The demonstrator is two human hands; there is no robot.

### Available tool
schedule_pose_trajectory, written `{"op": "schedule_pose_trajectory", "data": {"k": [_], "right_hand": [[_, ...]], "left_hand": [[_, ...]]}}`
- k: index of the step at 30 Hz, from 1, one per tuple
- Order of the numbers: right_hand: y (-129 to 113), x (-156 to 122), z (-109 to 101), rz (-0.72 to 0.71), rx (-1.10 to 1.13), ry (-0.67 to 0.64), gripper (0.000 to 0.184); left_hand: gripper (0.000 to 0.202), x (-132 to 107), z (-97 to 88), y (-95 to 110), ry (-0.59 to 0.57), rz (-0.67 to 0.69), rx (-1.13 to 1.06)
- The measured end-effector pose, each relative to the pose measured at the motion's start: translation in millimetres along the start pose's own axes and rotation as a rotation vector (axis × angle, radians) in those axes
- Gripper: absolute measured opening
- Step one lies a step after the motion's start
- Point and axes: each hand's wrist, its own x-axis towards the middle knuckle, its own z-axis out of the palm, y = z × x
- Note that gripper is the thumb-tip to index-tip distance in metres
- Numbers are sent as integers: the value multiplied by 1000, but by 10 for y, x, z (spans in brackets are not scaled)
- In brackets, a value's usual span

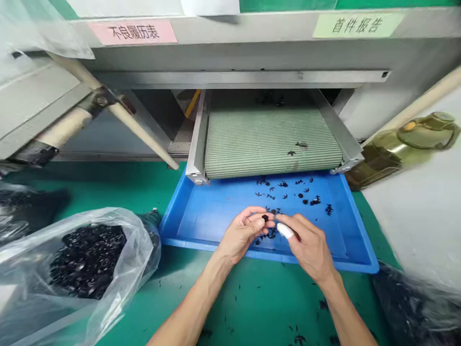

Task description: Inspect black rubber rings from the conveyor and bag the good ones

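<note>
Your hands were together low in the centre of the frame, above a blue plastic tray. Your left hand pinched a small black part between its fingertips. Your right hand came in just beside it from the right, with a white finger cot on one finger. That covered fingertip sat next to the black part, though you could not tell whether it was touching it.

More black parts lay scattered across the tray, mostly in its upper right half, with a few under your hands. Two rested on a green mesh conveyor belt, which ended just above the tray's back edge. The tray sat on a green surface, with stray black bits dotted across it near the bottom of the frame.

At lower left, an open clear plastic bag held a heap of black parts. A dark bag lay at the lower right corner, and an olive-green bottle lay on its side at the right edge.
</note>
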Motion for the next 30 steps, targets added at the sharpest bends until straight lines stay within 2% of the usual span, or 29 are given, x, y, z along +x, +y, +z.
{"op": "schedule_pose_trajectory", "data": {"k": [5,13,18,30], "right_hand": [[14,-60,12,-24,-31,-39,45],[-54,-10,-83,-106,-162,-82,39],[-93,30,-77,-138,-235,-72,38],[-124,47,-24,-180,-388,-48,34]], "left_hand": [[20,19,-7,21,12,-21,7],[26,22,-2,-4,46,-1,77],[22,22,-8,-31,18,21,114],[29,38,-10,-36,22,6,159]]}}
